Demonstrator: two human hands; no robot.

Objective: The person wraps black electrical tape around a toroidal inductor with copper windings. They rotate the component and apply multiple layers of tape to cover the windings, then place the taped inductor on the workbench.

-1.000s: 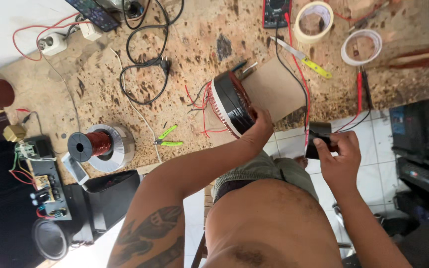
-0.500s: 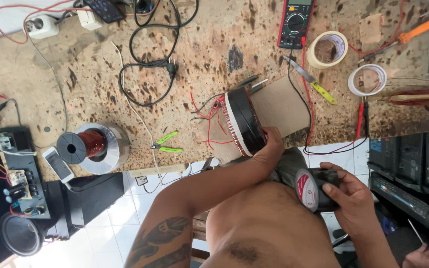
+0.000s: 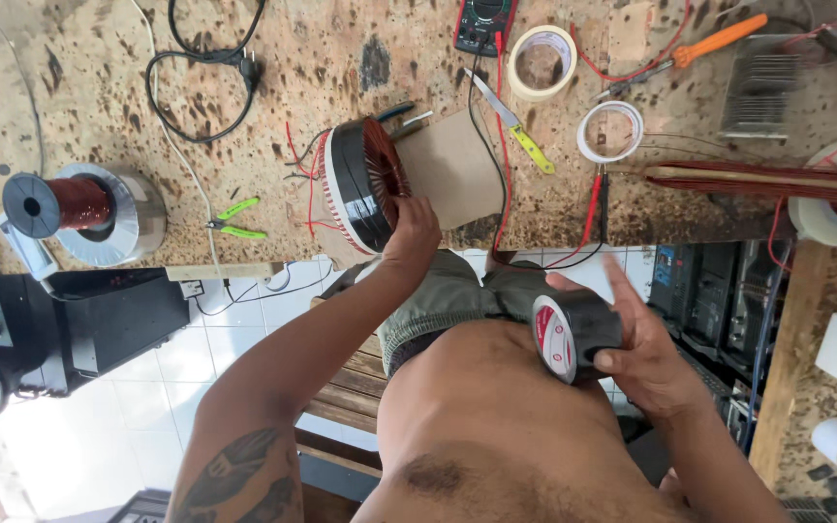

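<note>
My left hand [image 3: 409,232] grips the near rim of a toroidal coil [image 3: 365,182], wound with copper wire and wrapped in black tape, standing on edge on the speckled workbench [image 3: 273,68]. Thin red leads [image 3: 304,174] trail from its left side. My right hand [image 3: 636,353] holds a black roll of tape [image 3: 573,334] close to my belly, below the bench edge. A brown cardboard sheet [image 3: 452,167] lies just behind the coil.
On the bench are a copper wire spool [image 3: 55,205] on a silver ring, green cutters [image 3: 234,221], a multimeter [image 3: 484,21], two white tape rolls [image 3: 544,60], a yellow-handled knife [image 3: 520,131], an orange screwdriver [image 3: 714,41] and a heatsink [image 3: 765,87]. Black equipment [image 3: 113,320] stands on the floor.
The view has shifted closer and to the right. My right hand has risen with the black tape roll, now held face-on near my belly. My left hand stays on the coil.
</note>
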